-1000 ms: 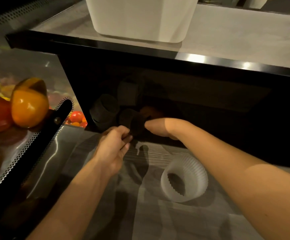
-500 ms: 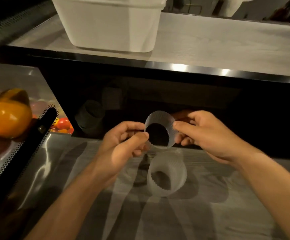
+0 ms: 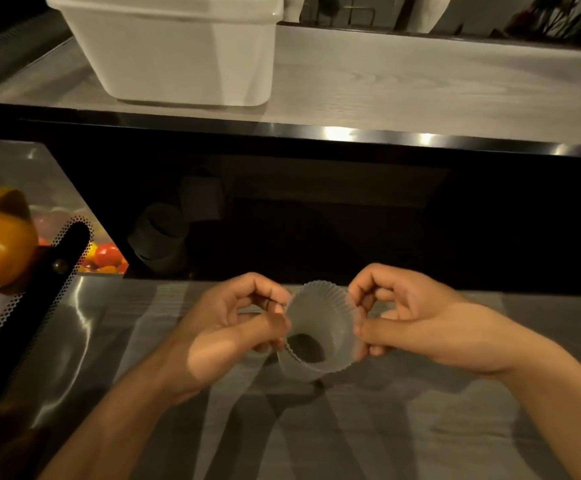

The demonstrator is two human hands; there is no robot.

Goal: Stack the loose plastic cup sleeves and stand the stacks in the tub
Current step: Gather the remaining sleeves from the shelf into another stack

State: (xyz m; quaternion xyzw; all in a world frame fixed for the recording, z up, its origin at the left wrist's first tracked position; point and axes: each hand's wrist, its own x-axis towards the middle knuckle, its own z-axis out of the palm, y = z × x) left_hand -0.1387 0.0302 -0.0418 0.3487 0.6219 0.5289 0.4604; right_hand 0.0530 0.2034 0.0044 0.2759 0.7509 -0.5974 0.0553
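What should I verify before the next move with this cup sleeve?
1. Left hand pinches one side of the sleeve: ok.
2. Right hand pinches the opposite side: ok.
3. Sleeve round, not crushed: ok.
4. Sleeve seated on a second one beneath it: cannot tell; the ribbed walls blur together near the bottom.
5. Tub upright on the upper counter, nothing in front of it: ok; its inside is hidden.
6. Dim shapes in the dark recess are more sleeves: cannot tell.
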